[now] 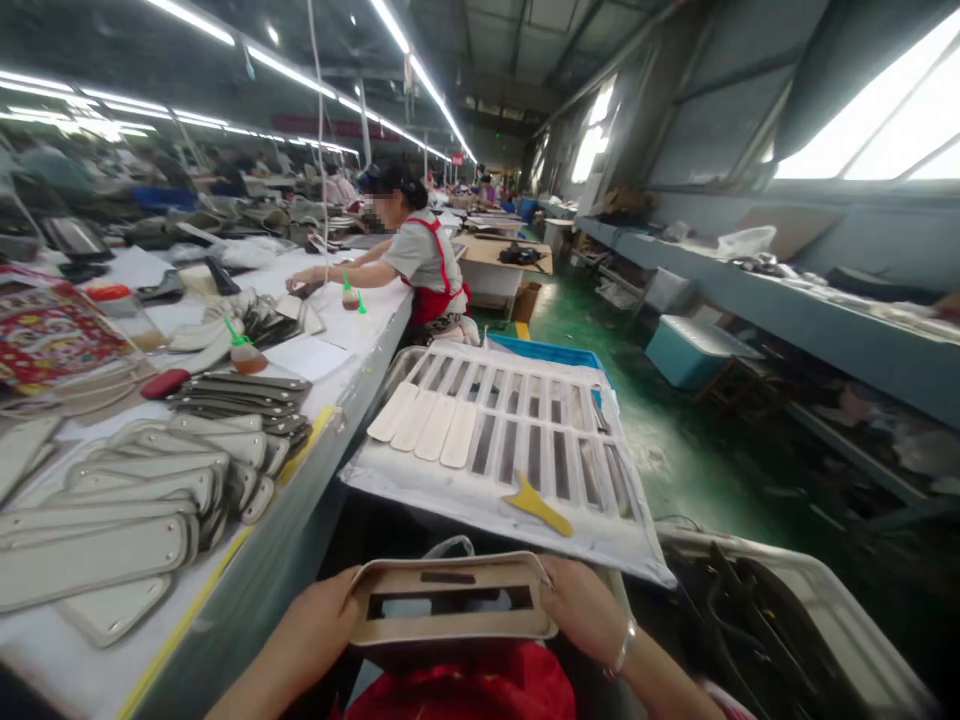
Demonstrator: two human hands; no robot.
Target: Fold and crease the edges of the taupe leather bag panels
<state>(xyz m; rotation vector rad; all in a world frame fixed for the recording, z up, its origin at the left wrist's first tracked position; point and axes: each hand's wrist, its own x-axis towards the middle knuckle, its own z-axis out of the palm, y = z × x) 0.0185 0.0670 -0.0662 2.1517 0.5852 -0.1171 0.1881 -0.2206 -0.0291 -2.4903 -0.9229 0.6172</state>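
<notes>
A beige, box-like frame (454, 627) with rounded corners and dark slots is held level above a red apron. My left hand (319, 625) grips its left end, and my right hand (589, 610), with a bracelet at the wrist, grips its right end. Beyond it lies a white slotted rack (442, 500). Several cream strips (427, 425) rest in a row at the rack's left, and a yellow forked tool (541, 505) lies on its near part. The undersides of both hands' fingers are hidden by the frame.
On the left table (300, 540) are stacked light strips (97, 550), dark strips (232, 395), a red-handled tool (165, 383) and a green-capped bottle (246, 355). A person in a red apron (435, 265) works farther along. A crate (847, 610) of dark pieces stands at right.
</notes>
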